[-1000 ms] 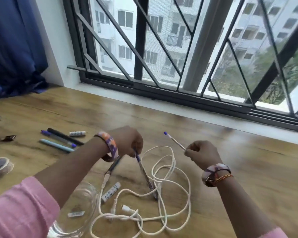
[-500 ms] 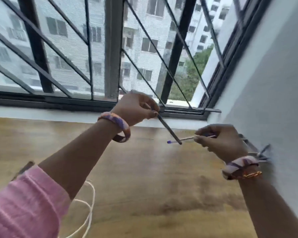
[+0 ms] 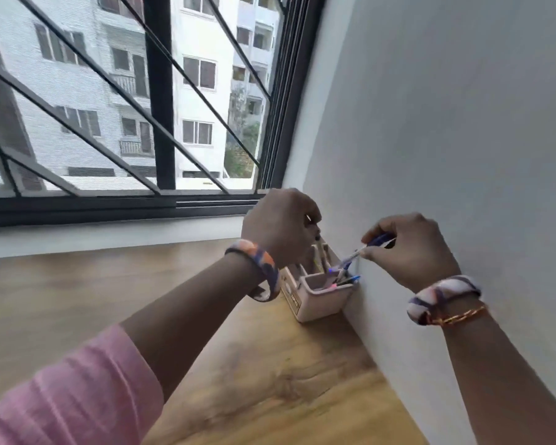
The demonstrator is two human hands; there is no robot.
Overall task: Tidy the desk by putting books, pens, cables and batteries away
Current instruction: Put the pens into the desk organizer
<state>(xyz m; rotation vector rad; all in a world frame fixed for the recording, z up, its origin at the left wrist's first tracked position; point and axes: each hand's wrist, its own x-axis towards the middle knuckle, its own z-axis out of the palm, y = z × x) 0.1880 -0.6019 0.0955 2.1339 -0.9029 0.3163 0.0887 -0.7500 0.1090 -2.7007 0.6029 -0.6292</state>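
A barred window [image 3: 126, 101] is filling the back of the view, with a wooden table [image 3: 270, 380] running beneath it to a grey wall [image 3: 446, 139] on the right. A pink sleeve [image 3: 68, 399] is lying low at the left. The left hand [image 3: 278, 226], a patterned bangle [image 3: 257, 268] sitting on its wrist, is hovering over the rear of a white pen holder [image 3: 318, 300] that is standing on the table against the wall; its grip is curled round a dark pen [image 3: 317, 244] whose lower end is showing just under the fingers and pointing down into a rear compartment. Several pens [image 3: 347, 279] are standing in the holder's front compartment, leaning towards the wall. Further right, the right hand [image 3: 411, 248] is pinching a blue and white pen [image 3: 371, 245] between thumb and fingers, its grip clamped on the upper part, with the tip slanting down towards that front compartment. A second bangle [image 3: 443, 297] is circling the right wrist.
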